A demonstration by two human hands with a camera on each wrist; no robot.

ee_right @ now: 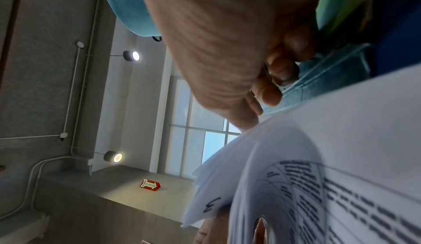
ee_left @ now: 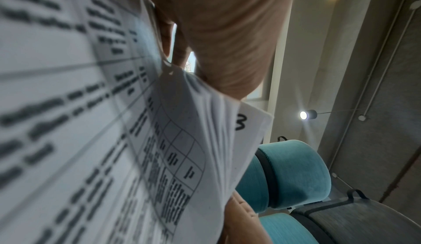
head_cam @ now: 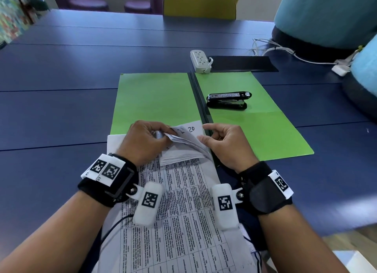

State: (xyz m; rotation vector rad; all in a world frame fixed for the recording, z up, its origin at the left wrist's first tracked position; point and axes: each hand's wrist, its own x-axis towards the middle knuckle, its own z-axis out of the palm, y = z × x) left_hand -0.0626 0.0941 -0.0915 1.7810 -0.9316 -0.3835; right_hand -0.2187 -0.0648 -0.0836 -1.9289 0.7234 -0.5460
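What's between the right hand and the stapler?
Only bare green folder, seen in the head view. The stapler lies on it beyond the right hand, whose thumb touches the paper stack that the left hand grips.

Both arms reach forward from the near edge, the left forearm [head_cam: 53,230] angling in from the left and the right forearm [head_cam: 295,240] from the right, so the hands meet close together at the centre. Each wrist is banded, the left wrist [head_cam: 110,179] and the right wrist [head_cam: 263,189] about level with each other. The left grip [head_cam: 145,142] is back-up with its fingers curled, pinching the lifted far corner of the sheets [head_cam: 183,150] against the thumb. The right grip [head_cam: 228,144] stands on its edge, thumb tip touching the fanned sheet edges, forefinger half extended, the other fingers loosely curled and holding nothing.
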